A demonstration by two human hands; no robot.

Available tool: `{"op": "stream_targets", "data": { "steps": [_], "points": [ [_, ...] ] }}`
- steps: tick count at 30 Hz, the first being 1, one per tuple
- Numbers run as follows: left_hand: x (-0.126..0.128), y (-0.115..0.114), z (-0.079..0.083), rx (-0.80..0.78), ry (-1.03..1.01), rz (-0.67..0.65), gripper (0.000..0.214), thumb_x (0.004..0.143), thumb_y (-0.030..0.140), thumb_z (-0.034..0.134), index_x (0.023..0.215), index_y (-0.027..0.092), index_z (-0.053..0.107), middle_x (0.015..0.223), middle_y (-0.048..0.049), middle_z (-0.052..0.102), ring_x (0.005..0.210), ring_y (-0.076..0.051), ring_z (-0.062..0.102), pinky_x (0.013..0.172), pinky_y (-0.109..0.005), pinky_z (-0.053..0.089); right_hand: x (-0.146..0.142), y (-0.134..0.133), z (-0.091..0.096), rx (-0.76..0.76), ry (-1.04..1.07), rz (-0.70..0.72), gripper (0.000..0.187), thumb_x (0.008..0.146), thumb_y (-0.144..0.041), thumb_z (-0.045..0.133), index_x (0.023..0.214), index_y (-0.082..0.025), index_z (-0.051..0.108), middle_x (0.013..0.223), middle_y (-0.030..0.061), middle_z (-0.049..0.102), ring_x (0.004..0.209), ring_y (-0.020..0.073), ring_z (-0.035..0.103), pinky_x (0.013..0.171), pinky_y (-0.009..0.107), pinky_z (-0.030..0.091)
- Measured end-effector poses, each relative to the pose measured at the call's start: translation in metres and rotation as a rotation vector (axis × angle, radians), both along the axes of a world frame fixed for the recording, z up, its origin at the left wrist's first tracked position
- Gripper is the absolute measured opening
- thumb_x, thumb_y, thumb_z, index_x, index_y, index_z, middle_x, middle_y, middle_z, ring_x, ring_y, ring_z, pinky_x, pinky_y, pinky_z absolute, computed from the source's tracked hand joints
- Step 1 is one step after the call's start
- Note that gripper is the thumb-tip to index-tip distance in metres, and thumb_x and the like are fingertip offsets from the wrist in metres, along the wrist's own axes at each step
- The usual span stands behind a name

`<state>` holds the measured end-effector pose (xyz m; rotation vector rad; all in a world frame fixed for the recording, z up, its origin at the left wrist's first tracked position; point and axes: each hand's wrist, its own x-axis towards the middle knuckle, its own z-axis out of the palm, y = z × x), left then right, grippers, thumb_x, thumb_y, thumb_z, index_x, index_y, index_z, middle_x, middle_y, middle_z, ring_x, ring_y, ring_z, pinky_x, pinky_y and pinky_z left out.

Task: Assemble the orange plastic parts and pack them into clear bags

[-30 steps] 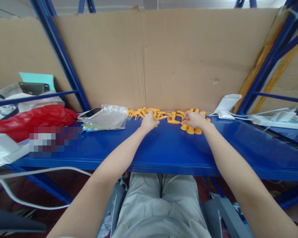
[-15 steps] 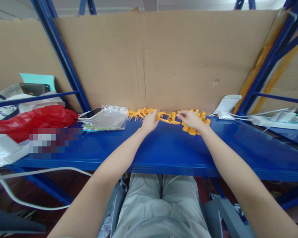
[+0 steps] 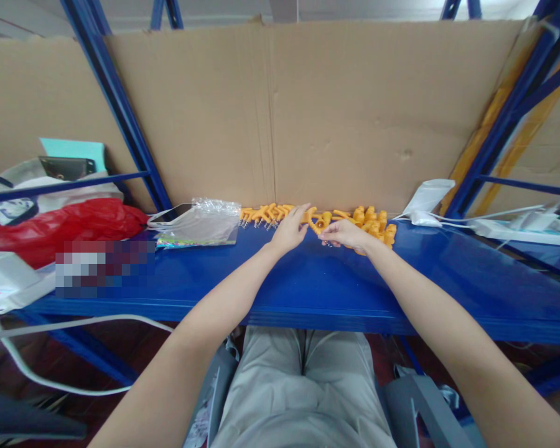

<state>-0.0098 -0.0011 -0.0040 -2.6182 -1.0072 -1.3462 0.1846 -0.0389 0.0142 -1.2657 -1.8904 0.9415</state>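
My right hand is closed in a pinch on the near end of a curved yellow plastic piece, and a small shiny metal bit shows just below the fingertips. Left of it, my left hand has its fingers stretched out and its thumb apart, close to the far end of that piece. Yellow figures with metal key chains lie in a row beyond and left of my left hand. More yellow pieces are heaped past my right wrist, partly covered by it.
A clear plastic bag and a phone lie left of the row. A red plastic bag sits farther left. White cables and a power strip are at the right. A cardboard sheet stands behind the blue shelf.
My right hand has moved left and nearer to me, from the yellow heap to the curved piece. The fingers of my left hand have stretched out, and the curved piece has tilted.
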Motion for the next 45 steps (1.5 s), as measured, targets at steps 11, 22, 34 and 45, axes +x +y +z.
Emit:
{"op": "stream_targets", "data": {
  "steps": [11,22,34,45],
  "points": [
    [0.014,-0.02,0.001,0.059,0.109,-0.212,0.017,0.081,0.032,0.068,0.082,0.018,0.059,0.135,-0.0155,0.054,0.13,-0.028,0.049,0.106,-0.049,0.042,-0.006,-0.006,0.002,-0.246,0.469,-0.126,0.01,0.075,-0.012,0.073,0.067,-0.015,0.067,0.06,0.0007,0.063,0.054,0.0066,0.053,0.057,0.019,0.047],
    [0.022,-0.024,0.001,-0.04,0.073,-0.153,0.013,0.079,0.025,0.069,0.08,0.018,0.059,0.133,-0.0143,0.057,0.129,-0.026,0.05,0.107,-0.05,0.04,-0.012,-0.001,-0.003,-0.294,0.612,-0.138,0.013,0.079,-0.01,0.065,0.068,-0.017,0.063,0.06,-0.001,0.063,0.052,0.0059,0.052,0.052,0.017,0.043],
    [0.024,-0.019,-0.002,-0.112,-0.004,-0.12,0.005,0.076,0.017,0.07,0.077,0.016,0.066,0.131,-0.0129,0.06,0.126,-0.026,0.054,0.107,-0.051,0.039,-0.022,-0.004,-0.005,-0.373,0.712,-0.199,0.026,0.088,-0.002,0.054,0.066,-0.016,0.06,0.053,-0.0032,0.059,0.047,0.005,0.05,0.054,0.017,0.044],
    [0.017,-0.009,0.004,-0.471,-0.186,-0.078,0.003,0.077,0.018,0.07,0.076,0.017,0.073,0.131,-0.0107,0.062,0.123,-0.024,0.056,0.111,-0.048,0.036,-0.023,-0.008,-0.001,-0.39,0.693,-0.184,0.031,0.095,-0.013,0.05,0.067,-0.016,0.06,0.057,0.0016,0.064,0.051,0.0079,0.057,0.058,0.019,0.048]
  ]
}}
